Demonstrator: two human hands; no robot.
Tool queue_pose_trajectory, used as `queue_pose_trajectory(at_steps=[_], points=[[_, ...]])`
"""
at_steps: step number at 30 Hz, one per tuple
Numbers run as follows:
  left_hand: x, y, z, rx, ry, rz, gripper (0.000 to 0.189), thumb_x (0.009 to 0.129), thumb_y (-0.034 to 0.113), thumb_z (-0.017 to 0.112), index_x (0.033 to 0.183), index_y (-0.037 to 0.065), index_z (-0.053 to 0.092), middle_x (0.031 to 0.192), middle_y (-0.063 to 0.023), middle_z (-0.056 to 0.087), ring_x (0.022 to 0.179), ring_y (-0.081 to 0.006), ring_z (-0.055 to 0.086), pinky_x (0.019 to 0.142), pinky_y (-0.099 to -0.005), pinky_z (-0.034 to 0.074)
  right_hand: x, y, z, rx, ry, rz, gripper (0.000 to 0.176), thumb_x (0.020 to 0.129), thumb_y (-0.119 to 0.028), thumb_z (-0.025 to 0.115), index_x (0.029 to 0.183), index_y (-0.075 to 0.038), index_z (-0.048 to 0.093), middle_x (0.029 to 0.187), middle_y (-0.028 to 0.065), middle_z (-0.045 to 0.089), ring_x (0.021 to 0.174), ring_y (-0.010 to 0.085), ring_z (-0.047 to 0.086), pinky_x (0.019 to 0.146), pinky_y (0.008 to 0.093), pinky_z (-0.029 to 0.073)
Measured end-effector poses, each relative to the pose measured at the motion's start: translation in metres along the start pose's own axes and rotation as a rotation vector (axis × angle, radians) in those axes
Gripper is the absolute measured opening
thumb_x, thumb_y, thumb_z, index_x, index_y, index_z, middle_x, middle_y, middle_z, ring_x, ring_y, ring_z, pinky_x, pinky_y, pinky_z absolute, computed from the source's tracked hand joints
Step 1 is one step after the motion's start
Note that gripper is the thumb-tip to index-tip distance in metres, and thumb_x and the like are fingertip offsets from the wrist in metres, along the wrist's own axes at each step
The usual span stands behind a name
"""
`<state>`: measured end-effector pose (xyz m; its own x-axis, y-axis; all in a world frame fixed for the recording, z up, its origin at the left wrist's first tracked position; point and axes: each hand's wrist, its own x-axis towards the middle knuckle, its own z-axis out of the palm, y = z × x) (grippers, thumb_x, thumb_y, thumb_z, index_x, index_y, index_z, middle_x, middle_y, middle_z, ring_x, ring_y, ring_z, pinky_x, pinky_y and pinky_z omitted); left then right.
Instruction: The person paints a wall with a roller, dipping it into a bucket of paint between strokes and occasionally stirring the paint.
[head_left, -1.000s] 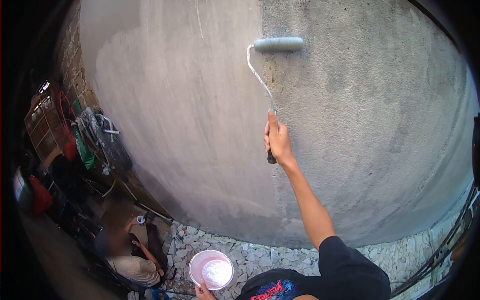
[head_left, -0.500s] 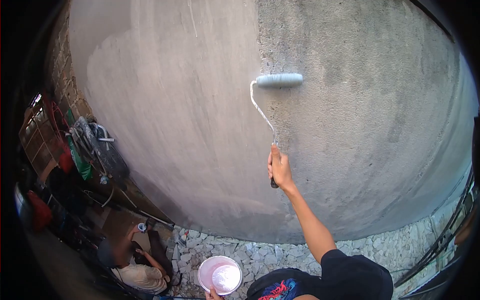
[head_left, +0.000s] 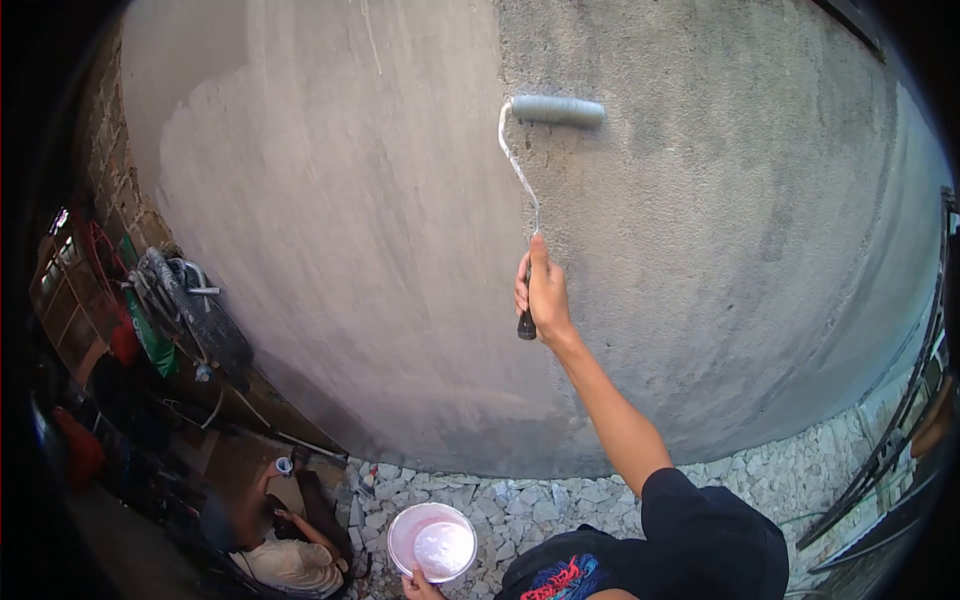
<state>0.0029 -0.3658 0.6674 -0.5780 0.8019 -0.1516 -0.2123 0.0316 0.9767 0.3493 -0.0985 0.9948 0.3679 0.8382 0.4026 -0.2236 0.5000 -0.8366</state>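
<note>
My right hand (head_left: 545, 290) is wrapped round the black handle of a paint roller (head_left: 557, 111), thumb pointing up along it. The roller's pale, wet-looking sleeve lies against the rough grey wall (head_left: 720, 250), just right of the line where a smoother, lighter coat (head_left: 330, 220) begins. Down at the bottom, my left hand (head_left: 421, 585) grips the near rim of a white bucket (head_left: 398, 535). White liquid fills the bucket's lower part. Some of my left fingers are hidden by the frame's lower edge.
A person (head_left: 285, 560) sits low at the left, a small cup (head_left: 284, 466) in one hand. Broken stones (head_left: 540, 495) cover the ground along the wall's foot. Hoses and bags (head_left: 190, 300) hang at the left; dark cables (head_left: 890, 450) run down the right.
My right hand and the roller have moved up the wall. The bucket stays in my left hand, and the view has shifted slightly.
</note>
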Motion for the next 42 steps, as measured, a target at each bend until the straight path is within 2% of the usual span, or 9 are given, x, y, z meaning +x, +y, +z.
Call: queue_pose_trajectory(at_steps=[6, 9, 12, 20, 32, 35, 37, 40, 42], points=[[0.0, -0.02, -0.009, 0.119, 0.02, -0.03, 0.036, 0.091, 0.02, 0.055, 0.12, -0.002, 0.053, 0.106, -0.014, 0.059, 0.089, -0.0228, 0.055, 0.074, -0.0332, 0.047, 0.049, -0.078, 0.013, 0.014, -0.052, -0.092, 0.056, 0.091, -0.064, 0.037, 0.069, -0.013, 0.038, 0.048, -0.0041, 0.034, 0.038, 0.0044, 0.035, 0.035, 0.0216, 0.035], [-0.007, -0.017, -0.004, 0.144, 0.033, 0.019, 0.037, 0.091, 0.02, 0.055, 0.12, -0.003, 0.053, 0.107, -0.0142, 0.059, 0.088, -0.0238, 0.056, 0.076, -0.0346, 0.047, 0.045, -0.07, -0.006, -0.072, -0.084, -0.114, 0.056, 0.091, -0.064, 0.036, 0.068, -0.012, 0.038, 0.048, -0.0042, 0.035, 0.037, 0.0042, 0.035, 0.035, 0.0212, 0.035], [0.002, -0.035, -0.014, 0.024, 0.01, -0.082, 0.042, 0.092, 0.024, 0.055, 0.123, -0.003, 0.051, 0.111, -0.0158, 0.058, 0.099, -0.0265, 0.055, 0.085, -0.0384, 0.045, 0.016, -0.037, -0.029, -0.146, -0.016, -0.047, 0.058, 0.092, -0.063, 0.037, 0.066, -0.011, 0.04, 0.048, -0.0026, 0.038, 0.037, 0.0057, 0.038, 0.035, 0.0219, 0.035], [0.018, -0.016, -0.005, 0.239, -0.014, -0.086, 0.043, 0.092, 0.025, 0.054, 0.124, -0.003, 0.051, 0.112, -0.0163, 0.058, 0.099, -0.0272, 0.055, 0.085, -0.0386, 0.045, -0.035, -0.003, -0.058, -0.196, 0.018, 0.074, 0.058, 0.093, -0.061, 0.037, 0.067, -0.01, 0.043, 0.049, -0.002, 0.04, 0.037, 0.0058, 0.038, 0.035, 0.0222, 0.035], [0.015, 0.024, 0.008, 0.569, -0.015, -0.089, 0.045, 0.092, 0.027, 0.054, 0.125, -0.003, 0.05, 0.113, -0.017, 0.057, 0.099, -0.0283, 0.055, 0.085, -0.0389, 0.046, 0.096, -0.154, 0.013, -0.254, -0.095, -0.205, 0.059, 0.089, -0.067, 0.04, 0.069, -0.011, 0.043, 0.052, -0.0046, 0.039, 0.041, 0.0046, 0.038, 0.038, 0.0208, 0.036], [0.015, 0.001, 0.006, 0.514, -0.012, -0.054, 0.045, 0.092, 0.029, 0.054, 0.123, -0.002, 0.051, 0.11, -0.0169, 0.058, 0.098, -0.0287, 0.054, 0.083, -0.0394, 0.046, 0.106, -0.157, 0.025, -0.225, -0.1, -0.234, 0.059, 0.088, -0.068, 0.039, 0.068, -0.012, 0.041, 0.051, -0.0043, 0.038, 0.04, 0.0049, 0.038, 0.037, 0.0212, 0.035], [0.015, -0.013, 0.005, 0.143, 0.016, -0.058, 0.043, 0.091, 0.027, 0.055, 0.122, -0.003, 0.052, 0.108, -0.0167, 0.058, 0.097, -0.0266, 0.055, 0.081, -0.0385, 0.046, 0.095, -0.142, 0.026, -0.216, -0.088, -0.211, 0.059, 0.089, -0.068, 0.038, 0.067, -0.013, 0.04, 0.05, -0.0041, 0.038, 0.04, 0.005, 0.037, 0.037, 0.0214, 0.035], [0.03, -0.052, -0.016, 0.11, -0.025, -0.115, 0.045, 0.091, 0.024, 0.056, 0.127, -0.002, 0.049, 0.113, -0.0167, 0.057, 0.099, -0.0256, 0.055, 0.083, -0.0378, 0.046, 0.076, -0.097, 0.019, -0.221, -0.068, -0.17, 0.059, 0.09, -0.067, 0.035, 0.067, -0.013, 0.037, 0.048, -0.0035, 0.037, 0.039, 0.0052, 0.037, 0.037, 0.0217, 0.035], [0.025, -0.041, -0.012, 0.074, 0.011, -0.101, 0.043, 0.091, 0.023, 0.056, 0.126, -0.002, 0.049, 0.112, -0.0161, 0.057, 0.097, -0.0248, 0.055, 0.083, -0.0374, 0.047, 0.052, -0.064, 0.009, -0.223, -0.041, -0.112, 0.059, 0.09, -0.067, 0.034, 0.066, -0.013, 0.037, 0.048, -0.0033, 0.037, 0.038, 0.0056, 0.037, 0.036, 0.0219, 0.035]])
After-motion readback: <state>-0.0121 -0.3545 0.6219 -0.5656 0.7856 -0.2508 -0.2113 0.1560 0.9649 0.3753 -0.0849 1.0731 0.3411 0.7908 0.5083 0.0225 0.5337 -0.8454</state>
